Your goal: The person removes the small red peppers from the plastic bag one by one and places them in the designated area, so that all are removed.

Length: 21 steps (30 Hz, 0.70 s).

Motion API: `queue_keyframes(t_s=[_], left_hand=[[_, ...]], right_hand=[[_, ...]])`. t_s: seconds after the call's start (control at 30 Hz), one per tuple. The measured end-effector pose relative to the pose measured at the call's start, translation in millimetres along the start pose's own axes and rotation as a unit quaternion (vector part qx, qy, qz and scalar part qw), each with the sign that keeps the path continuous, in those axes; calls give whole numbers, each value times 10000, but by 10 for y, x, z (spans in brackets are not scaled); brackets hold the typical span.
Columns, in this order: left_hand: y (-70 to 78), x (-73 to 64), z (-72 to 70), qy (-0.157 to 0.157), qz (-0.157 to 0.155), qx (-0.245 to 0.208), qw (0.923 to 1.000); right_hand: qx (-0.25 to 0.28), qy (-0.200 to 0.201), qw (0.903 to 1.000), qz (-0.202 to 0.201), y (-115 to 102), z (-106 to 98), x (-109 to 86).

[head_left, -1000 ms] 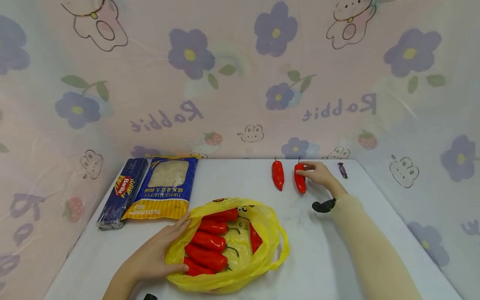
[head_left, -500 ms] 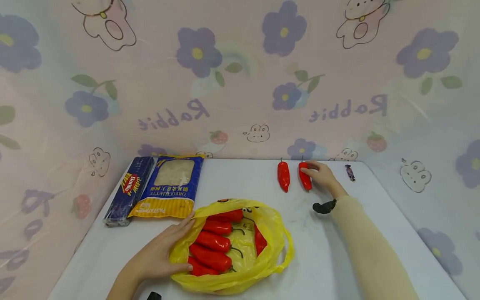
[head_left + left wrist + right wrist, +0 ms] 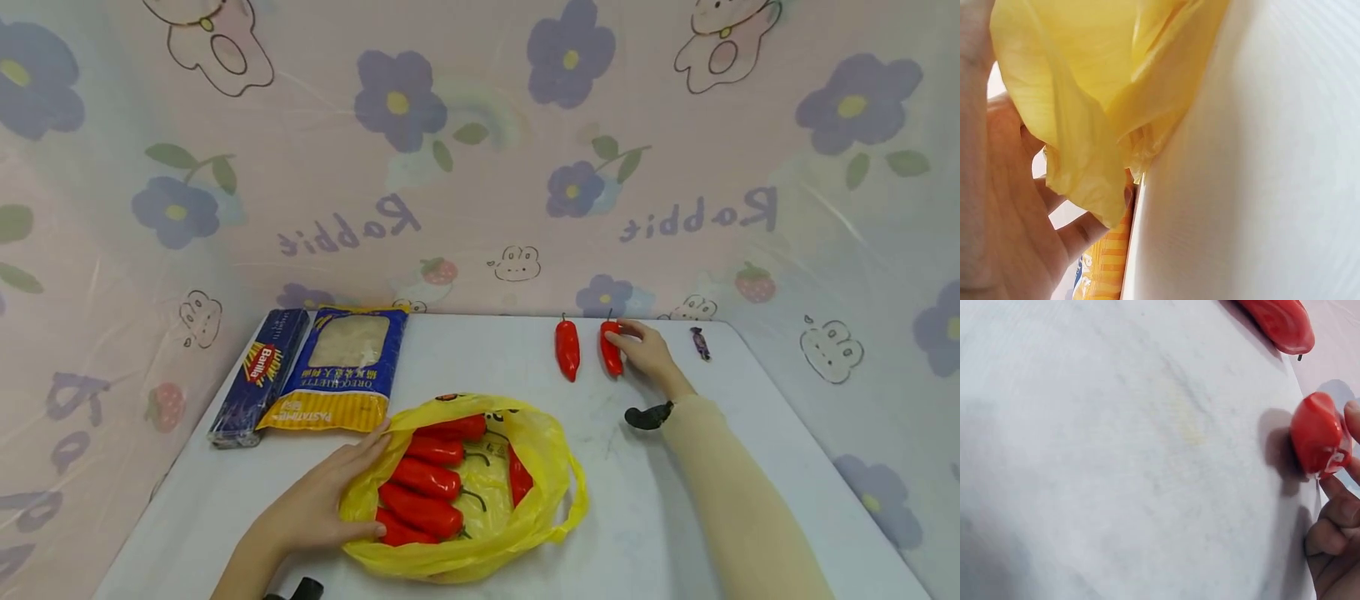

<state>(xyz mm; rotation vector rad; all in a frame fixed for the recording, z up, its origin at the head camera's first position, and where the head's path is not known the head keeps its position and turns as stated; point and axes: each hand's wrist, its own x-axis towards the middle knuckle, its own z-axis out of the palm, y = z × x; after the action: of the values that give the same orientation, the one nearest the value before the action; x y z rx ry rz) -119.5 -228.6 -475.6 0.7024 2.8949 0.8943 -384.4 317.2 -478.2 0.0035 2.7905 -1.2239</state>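
In the head view, a yellow plastic bag (image 3: 450, 571) stands with its mouth open, several red peppers (image 3: 420, 510) lying inside, most in a row along its left side. My left hand (image 3: 318, 508) holds the bag's left rim, thumb over the edge and fingers spread along the outside; the left wrist view shows those fingers behind the yellow film (image 3: 1085, 125). Farther back on the right, my right hand (image 3: 643, 350) pinches a red pepper (image 3: 611, 354) between thumb and fingers. Its shadow falls on the table beside it in the right wrist view. Another red pepper (image 3: 567, 350) lies just left.
A blue Barilla spaghetti pack (image 3: 258, 379) and a blue-and-yellow orecchiette bag (image 3: 333, 367) lie side by side at the back left of the white table (image 3: 480, 358). A small wrapped candy (image 3: 700, 343) lies at the back right. A patterned curtain (image 3: 480, 167) rises behind.
The head view has shifted slightly, moving the scene to the right in it. The pinched pepper has moved a little to the right with my right hand. My left hand stays on the bag.
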Motion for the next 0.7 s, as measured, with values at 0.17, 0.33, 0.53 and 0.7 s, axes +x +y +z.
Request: queue_keyframes(t_s=[0.17, 0.33, 0.53, 0.7], left_hand=[[9, -5, 0, 31, 47, 38, 10000], [16, -4, 10, 37, 54, 30, 10000], [29, -1, 3, 16, 37, 19, 10000], [24, 1, 4, -5, 53, 20, 10000]], right_hand=[[37, 95, 9999, -86, -10, -8, -45], [-65, 166, 9997, -180, 38, -2, -40], [-66, 261, 9995, -148, 65, 14, -18], [-51, 352, 9994, -24, 55, 23, -40]])
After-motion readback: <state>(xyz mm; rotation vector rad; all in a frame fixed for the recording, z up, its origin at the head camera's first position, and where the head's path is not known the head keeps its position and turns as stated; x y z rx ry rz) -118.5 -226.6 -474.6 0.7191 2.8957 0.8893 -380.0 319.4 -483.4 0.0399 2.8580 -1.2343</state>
